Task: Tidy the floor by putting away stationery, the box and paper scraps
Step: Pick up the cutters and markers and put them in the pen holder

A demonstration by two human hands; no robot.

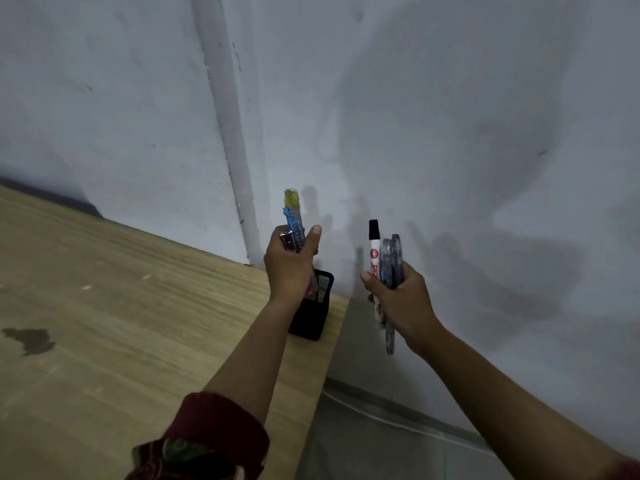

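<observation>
Grey-white wall (pixel 433 116) fills the bkgd, w/ 1 wooden tabletop (pixel 121 306) lower left. L hand (pixel 289 268) is raised above the table's far corner, fingers clamped round a small bunch of stationery: 1 blue utility knife (pixel 294 225) w/ a yellowish tip sticking up past the thumb, 1 shiny metal piece, poss. a stapler (pixel 288 240), beside it, plus something reddish poking out below the palm, too blurred to name. Just under and behind that hand stands 1 black mesh pen holder (pixel 313 317) on the table edge. R hand (pixel 401 296), apart from the L and off the table's side, is closed on 1 white marker (pixel 374 258) w/ black cap and 1 pair of grey-blue scissors (pixel 391 261), handles up, blades pointing down past the wrist.
</observation>
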